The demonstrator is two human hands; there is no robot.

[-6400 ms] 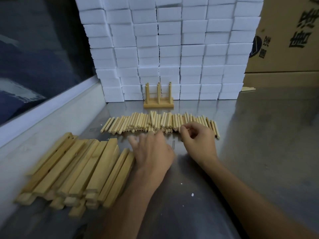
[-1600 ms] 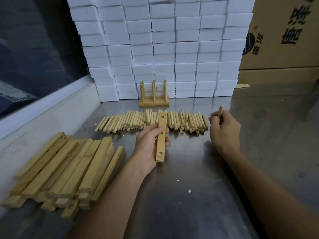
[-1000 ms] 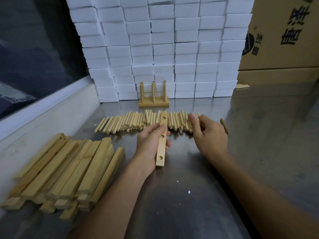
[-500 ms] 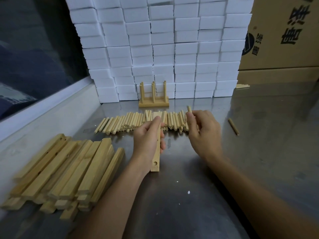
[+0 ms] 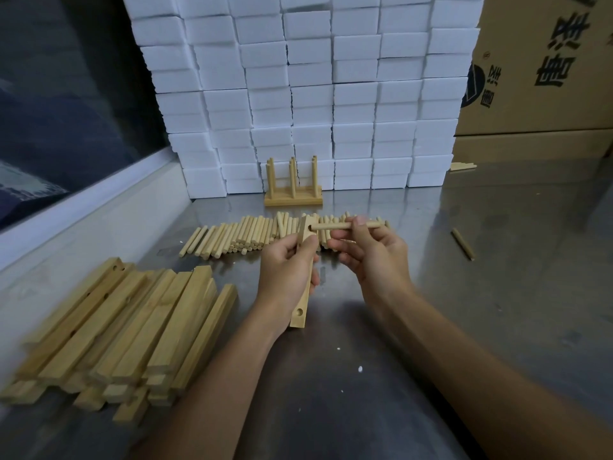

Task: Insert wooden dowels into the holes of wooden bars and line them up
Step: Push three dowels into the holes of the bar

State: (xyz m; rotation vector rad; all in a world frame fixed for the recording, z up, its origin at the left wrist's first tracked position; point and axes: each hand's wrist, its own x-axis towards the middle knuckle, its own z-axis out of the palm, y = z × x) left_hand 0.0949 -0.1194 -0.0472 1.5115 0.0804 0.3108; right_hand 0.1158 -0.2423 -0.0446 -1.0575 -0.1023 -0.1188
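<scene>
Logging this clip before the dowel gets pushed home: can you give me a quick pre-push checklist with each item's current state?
1. Left hand grips the bar: ok.
2. Right hand pinches the dowel: ok.
3. Dowel tip at the bar's top hole: ok.
4. Dowel square to the bar: ok, roughly.
5. Depth already seated: cannot tell.
6. Bar's lower hole free: ok.

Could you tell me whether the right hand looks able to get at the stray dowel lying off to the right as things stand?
Probably not at once: the right hand is pinching a dowel at the bar's top hole. The stray dowel lies alone on bare table, so nothing else blocks it.
</scene>
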